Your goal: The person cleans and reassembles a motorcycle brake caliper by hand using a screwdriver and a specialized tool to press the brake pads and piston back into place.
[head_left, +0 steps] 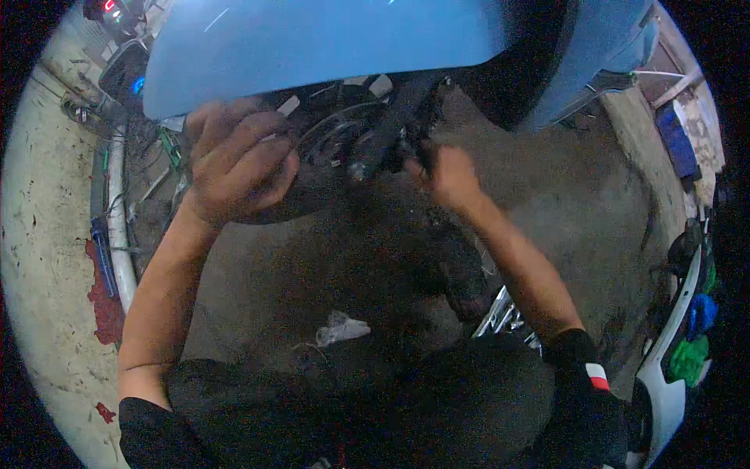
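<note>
A large glossy blue curved body panel [328, 47] hangs over the top of the view. Beneath its lower edge shows a cluster of dark mechanical parts [344, 133], with a grey rod [391, 125] slanting through it. My left hand [238, 160] is at the panel's lower left edge, fingers curled and slightly blurred; whatever lies inside them is hidden. On the other side of the rod, my right hand [451, 178] has its fingers closed together against the dark parts. I cannot make out what its fingertips hold.
Shiny metal tools [504, 313] lie on the floor by my right forearm. A crumpled clear plastic bag [342, 328] is on the floor in front of me. A pale pipe [117, 203] runs along the left. A white curved trim piece [668, 375] and green cloth [687, 359] are at the right.
</note>
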Demonstrator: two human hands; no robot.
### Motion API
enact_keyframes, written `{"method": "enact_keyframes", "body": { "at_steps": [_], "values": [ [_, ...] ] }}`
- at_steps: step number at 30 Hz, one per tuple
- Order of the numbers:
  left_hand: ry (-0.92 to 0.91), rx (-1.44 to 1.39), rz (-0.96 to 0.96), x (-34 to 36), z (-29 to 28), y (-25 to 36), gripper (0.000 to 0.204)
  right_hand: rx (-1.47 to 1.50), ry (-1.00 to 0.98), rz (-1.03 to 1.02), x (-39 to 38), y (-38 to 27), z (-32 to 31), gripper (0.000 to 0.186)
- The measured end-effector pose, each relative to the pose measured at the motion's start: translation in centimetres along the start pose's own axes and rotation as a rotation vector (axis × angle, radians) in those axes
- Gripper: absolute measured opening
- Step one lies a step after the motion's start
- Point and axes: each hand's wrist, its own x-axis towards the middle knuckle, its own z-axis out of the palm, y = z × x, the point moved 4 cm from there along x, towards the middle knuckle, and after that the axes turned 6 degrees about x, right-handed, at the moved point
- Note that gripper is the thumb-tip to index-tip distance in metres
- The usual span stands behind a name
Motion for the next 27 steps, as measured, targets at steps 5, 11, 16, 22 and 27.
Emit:
{"method": "enact_keyframes", "body": {
  "at_steps": [5, 11, 16, 22, 27],
  "values": [
    [0.071, 0.042, 0.056, 3.7, -0.4, -1.0, 0.021, 0.597, 0.376, -0.369, -1.5, 2.5, -6.8, 0.034],
    [-0.099, -0.417, -0.075, 1.5, 2.7, 4.5, 0.026, 0.724, 0.273, -0.042, -6.6, 6.2, -7.6, 0.03],
    [-0.901, -1.073, -0.496, -1.0, 6.2, 14.2, 0.064, 0.655, 0.134, 0.181, -11.9, 4.3, -2.1, 0.036],
    [-0.857, -1.292, -0.489, -2.0, 8.2, 21.0, 0.081, 0.668, 0.128, 0.202, -9.8, 2.0, -1.6, 0.033],
    [-1.207, -1.45, -1.011, -2.9, 11.3, 19.8, 0.075, 0.456, 0.179, -0.07, -8.5, 0.2, -3.4, 0.03]
  ]
}}
